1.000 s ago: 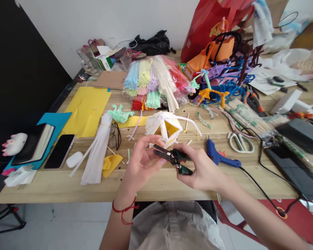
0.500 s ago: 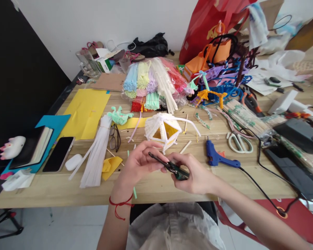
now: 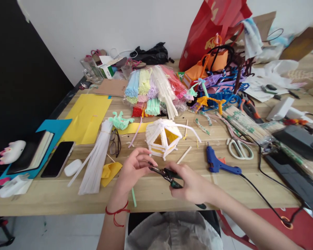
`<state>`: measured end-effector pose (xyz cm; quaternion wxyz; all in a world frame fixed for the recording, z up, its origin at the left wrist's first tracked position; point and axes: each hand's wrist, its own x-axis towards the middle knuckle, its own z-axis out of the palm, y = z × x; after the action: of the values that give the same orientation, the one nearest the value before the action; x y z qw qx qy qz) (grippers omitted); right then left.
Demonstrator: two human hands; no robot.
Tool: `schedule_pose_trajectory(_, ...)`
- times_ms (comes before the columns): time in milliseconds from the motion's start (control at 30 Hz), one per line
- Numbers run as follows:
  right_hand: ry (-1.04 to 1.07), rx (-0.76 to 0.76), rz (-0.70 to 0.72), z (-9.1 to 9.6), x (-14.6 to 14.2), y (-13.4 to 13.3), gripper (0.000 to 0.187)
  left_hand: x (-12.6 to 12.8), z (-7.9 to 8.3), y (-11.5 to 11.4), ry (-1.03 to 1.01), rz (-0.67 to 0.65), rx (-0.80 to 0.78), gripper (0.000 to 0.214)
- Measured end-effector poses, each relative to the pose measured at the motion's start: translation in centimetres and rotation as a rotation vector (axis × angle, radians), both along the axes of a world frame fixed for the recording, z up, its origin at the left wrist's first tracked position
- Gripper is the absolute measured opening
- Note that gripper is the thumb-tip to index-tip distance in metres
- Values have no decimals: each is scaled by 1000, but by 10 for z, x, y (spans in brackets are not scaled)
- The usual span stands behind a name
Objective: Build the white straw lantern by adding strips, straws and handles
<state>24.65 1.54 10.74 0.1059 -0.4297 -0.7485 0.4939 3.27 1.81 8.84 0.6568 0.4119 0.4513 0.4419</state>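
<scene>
My right hand (image 3: 191,185) is closed round the dark green handles of small wire cutters (image 3: 167,172), held low over the table's front edge. The jaws point left into the pinched fingertips of my left hand (image 3: 134,170). A thin mint green pipe cleaner piece (image 3: 133,197) runs down from under my left palm. A red cord circles my left wrist. Just beyond both hands stands a little house (image 3: 163,137) of white pipe cleaners with yellow walls.
A blue glue gun (image 3: 219,165) with a black cord and white scissors (image 3: 240,149) lie to the right. A white pipe cleaner bundle (image 3: 96,159), glasses (image 3: 114,142), a phone (image 3: 57,159) and yellow paper (image 3: 87,114) lie left. Bagged coloured pipe cleaners (image 3: 151,88) sit behind the house.
Both hands have dropped toward the table's front edge with the cutters. The cutter handles, spread a second ago, are now squeezed closer. The view has tilted slightly.
</scene>
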Motion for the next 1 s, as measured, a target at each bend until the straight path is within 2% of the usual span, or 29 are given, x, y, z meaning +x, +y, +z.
schedule_pose_trajectory(167, -145, 94, -49, -20, -5, -1, 49, -4, -27, 1, 91, 50, 6, 42)
schedule_pose_trajectory(267, -137, 40, 13, -23, -2, 1, 54, -8, -35, 2, 71, -66, 40, 43)
schedule_pose_trajectory(333, -111, -16, 68, -21, 4, 3, 55, -12, -34, 4, 73, -168, 62, 42)
schedule_pose_trajectory(400, -100, -49, 96, -18, 10, 6, 56, -16, -30, 7, 124, -196, 94, 39)
schedule_pose_trajectory(467, -96, -31, 85, -17, 14, 8, 56, -21, -24, 11, 201, -144, 142, 35)
schedule_pose_trajectory(533, -114, 50, 44, -20, 15, 8, 55, -25, -19, 17, 265, -32, 195, 33)
schedule_pose_trajectory(633, -239, 263, -35, -35, 11, 4, 54, -24, -8, 24, 350, 224, 298, 27)
schedule_pose_trajectory(733, -354, 468, -75, -54, 2, -3, 55, -10, 6, 29, 412, 449, 466, 15)
schedule_pose_trajectory(800, -358, 566, -83, -64, -4, -6, 58, 4, 15, 33, 408, 501, 562, 11)
schedule_pose_trajectory(867, -343, 625, -91, -71, -7, -8, 61, 17, 22, 38, 398, 489, 608, 12)
schedule_pose_trajectory(1000, -339, 639, -97, -75, -7, -8, 63, 32, 31, 48, 348, 468, 687, 19)
